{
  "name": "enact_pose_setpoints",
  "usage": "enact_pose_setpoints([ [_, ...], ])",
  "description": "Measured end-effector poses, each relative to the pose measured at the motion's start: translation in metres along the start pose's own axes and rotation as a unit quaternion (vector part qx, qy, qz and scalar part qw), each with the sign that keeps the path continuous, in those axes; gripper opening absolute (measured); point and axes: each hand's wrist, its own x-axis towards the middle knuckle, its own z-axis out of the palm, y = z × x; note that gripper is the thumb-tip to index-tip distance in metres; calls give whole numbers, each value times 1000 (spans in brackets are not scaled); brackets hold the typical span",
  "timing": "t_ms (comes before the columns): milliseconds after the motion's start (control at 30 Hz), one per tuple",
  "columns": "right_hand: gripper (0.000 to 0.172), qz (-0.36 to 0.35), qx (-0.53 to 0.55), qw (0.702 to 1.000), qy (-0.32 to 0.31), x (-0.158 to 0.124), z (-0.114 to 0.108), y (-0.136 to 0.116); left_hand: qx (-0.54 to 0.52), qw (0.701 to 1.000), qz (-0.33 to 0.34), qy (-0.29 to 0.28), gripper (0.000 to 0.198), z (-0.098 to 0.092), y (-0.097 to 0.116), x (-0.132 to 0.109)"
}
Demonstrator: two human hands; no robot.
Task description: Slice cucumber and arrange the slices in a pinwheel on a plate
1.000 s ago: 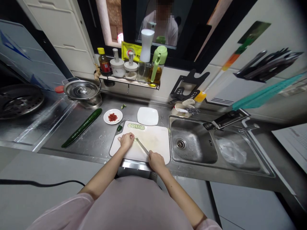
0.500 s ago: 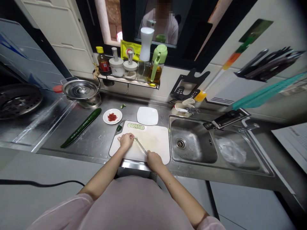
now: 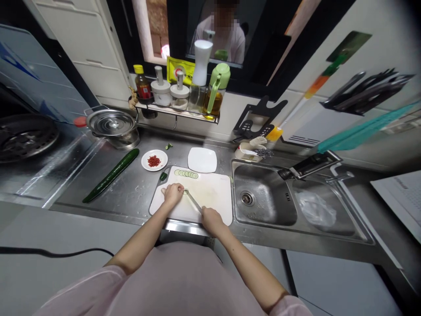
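Note:
A white cutting board (image 3: 213, 193) lies on the steel counter in front of me. My left hand (image 3: 173, 194) is curled over a cucumber piece on the board's left part, with only its cut end (image 3: 186, 191) showing. My right hand (image 3: 211, 220) grips a knife (image 3: 194, 202) by the handle at the board's near edge, and the blade tip rests beside that cut end. A row of cucumber slices (image 3: 186, 174) lies along the board's far edge.
A whole cucumber (image 3: 111, 175) lies on the counter to the left, near a lidded pot (image 3: 112, 125). A small plate of red chilli (image 3: 154, 160) and a white square plate (image 3: 202, 159) sit behind the board. The sink (image 3: 263, 197) is right of it.
My right hand and the knife have drawn slightly towards me and left. My left hand stays on the cucumber piece.

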Motion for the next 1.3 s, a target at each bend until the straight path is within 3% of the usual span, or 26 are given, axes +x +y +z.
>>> enact_pose_setpoints([
  [1000,28,11,17,1000,10,-2,4,-3,21,1000,-6,-10,16,2,3,-4],
  [1300,29,19,11,1000,12,-11,8,5,38,999,23,20,12,8,10,-12],
])
